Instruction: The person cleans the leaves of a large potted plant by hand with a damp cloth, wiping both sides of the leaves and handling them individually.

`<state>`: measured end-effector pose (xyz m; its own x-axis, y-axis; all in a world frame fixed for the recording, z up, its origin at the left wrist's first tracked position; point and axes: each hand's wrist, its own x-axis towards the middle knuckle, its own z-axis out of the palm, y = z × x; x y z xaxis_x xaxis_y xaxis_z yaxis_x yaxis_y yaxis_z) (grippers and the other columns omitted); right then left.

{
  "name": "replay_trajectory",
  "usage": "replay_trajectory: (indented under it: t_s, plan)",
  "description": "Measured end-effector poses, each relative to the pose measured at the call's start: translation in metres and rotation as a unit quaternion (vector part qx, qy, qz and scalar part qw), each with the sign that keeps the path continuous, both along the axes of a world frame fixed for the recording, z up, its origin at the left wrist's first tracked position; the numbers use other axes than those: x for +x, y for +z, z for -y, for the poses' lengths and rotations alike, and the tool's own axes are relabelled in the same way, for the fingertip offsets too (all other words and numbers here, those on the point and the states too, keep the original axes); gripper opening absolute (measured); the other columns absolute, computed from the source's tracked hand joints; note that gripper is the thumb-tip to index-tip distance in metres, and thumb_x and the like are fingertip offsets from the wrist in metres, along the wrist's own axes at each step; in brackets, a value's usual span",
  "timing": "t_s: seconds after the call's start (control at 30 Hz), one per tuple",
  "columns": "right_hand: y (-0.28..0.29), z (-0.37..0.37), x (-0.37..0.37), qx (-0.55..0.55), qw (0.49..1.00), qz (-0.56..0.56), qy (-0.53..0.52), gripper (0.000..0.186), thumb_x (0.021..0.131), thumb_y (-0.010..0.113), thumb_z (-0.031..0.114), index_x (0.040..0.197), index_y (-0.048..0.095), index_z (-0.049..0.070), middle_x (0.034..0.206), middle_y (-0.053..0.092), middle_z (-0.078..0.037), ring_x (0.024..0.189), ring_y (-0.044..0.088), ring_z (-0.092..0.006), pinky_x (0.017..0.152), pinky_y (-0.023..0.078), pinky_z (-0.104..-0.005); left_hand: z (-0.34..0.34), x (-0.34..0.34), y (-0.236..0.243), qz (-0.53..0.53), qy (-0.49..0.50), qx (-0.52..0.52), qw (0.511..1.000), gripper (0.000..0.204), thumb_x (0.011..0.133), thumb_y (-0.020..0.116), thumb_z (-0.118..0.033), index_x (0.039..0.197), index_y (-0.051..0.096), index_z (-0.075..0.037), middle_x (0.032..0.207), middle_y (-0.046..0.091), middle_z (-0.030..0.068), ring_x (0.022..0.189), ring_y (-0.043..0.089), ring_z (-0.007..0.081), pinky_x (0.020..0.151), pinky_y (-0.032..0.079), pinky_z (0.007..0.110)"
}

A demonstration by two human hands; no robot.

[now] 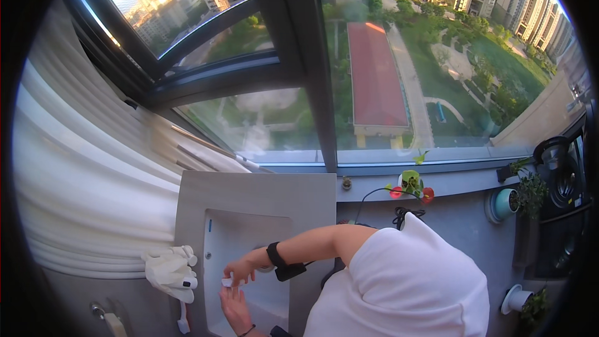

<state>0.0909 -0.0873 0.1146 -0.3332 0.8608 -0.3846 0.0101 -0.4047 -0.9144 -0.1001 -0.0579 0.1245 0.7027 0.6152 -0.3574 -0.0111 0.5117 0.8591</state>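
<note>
My right hand (240,268), with a black strap on its wrist, reaches over the white sink basin (249,228). Its fingers are closed around a small white object (226,282) whose kind I cannot make out. Just below it, nearer the lower edge, my left hand (234,311) is raised with its fingers stretched toward the right hand. The fingertips of both hands meet or overlap near the white object. A dark band circles the left wrist. My right forearm hides part of the basin, including most of a round metal fitting.
A grey countertop (259,188) surrounds the basin. A cream cloth or bag-like bundle (168,274) sits at its left edge, beside a white brush-like item (183,318). White curtains (81,181) hang left. Potted plants (410,182) line the windowsill, and black equipment (558,193) stands right.
</note>
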Motion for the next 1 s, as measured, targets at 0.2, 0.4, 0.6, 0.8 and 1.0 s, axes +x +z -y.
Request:
replay_trajectory:
  t_s: [0.2, 0.4, 0.6, 0.8, 1.0]
  plan:
    - [-0.037, 0.018, 0.009, 0.096, 0.961, 0.216, 0.147, 0.031, 0.078, 0.056, 0.026, 0.104, 0.051, 0.01, 0.097, 0.056, -0.01, 0.087, 0.056, -0.0238, 0.076, 0.043, -0.049, 0.004, -0.016, -0.047, -0.449, -0.24, 0.408, 0.758, 0.058, 0.087, 0.044, -0.038, 0.131, 0.029, -0.003, 0.125, 0.044, 0.0099, 0.109, 0.047, 0.0204, 0.098, 0.026, 0.043]
    - [-0.022, 0.017, 0.008, 0.189, 0.975, 0.115, 0.007, 0.031, 0.076, 0.055, 0.023, 0.101, 0.059, 0.006, 0.091, 0.061, -0.015, 0.094, 0.056, -0.0308, 0.08, 0.041, -0.0358, 0.024, 0.003, -0.017, -0.032, 0.003, 0.122, 0.992, 0.048, 0.085, 0.049, -0.031, 0.12, 0.043, 0.001, 0.114, 0.052, 0.0184, 0.109, 0.048, 0.0293, 0.091, 0.037, 0.039]
    - [-0.057, 0.023, -0.004, 0.211, 0.873, 0.423, 0.118, 0.033, 0.076, 0.059, 0.02, 0.101, 0.047, 0.002, 0.087, 0.059, -0.015, 0.082, 0.059, -0.0286, 0.07, 0.046, -0.0378, 0.019, -0.006, -0.05, -0.335, 0.028, 0.379, 0.862, 0.043, 0.086, 0.05, -0.027, 0.116, 0.045, 0.003, 0.104, 0.055, 0.0166, 0.098, 0.053, 0.0219, 0.081, 0.044, 0.035]
    - [-0.029, 0.033, -0.021, 0.04, 0.998, -0.032, -0.027, 0.028, 0.08, 0.058, 0.016, 0.095, 0.044, -0.003, 0.08, 0.058, -0.018, 0.068, 0.061, -0.0223, 0.058, 0.049, -0.0329, 0.03, -0.006, -0.034, -0.149, 0.13, 0.127, 0.972, 0.035, 0.089, 0.048, -0.029, 0.106, 0.048, 0.001, 0.097, 0.055, 0.0121, 0.092, 0.054, 0.0193, 0.073, 0.047, 0.031]
    - [-0.024, 0.037, -0.024, 0.098, 0.984, 0.139, -0.059, 0.022, 0.08, 0.055, 0.02, 0.084, 0.048, 0.0, 0.077, 0.057, -0.015, 0.07, 0.06, -0.0239, 0.061, 0.046, -0.036, 0.051, 0.005, -0.019, -0.115, 0.254, 0.114, 0.954, 0.03, 0.089, 0.047, -0.028, 0.104, 0.045, -0.002, 0.09, 0.053, 0.0077, 0.075, 0.053, 0.0154, 0.061, 0.043, 0.025]
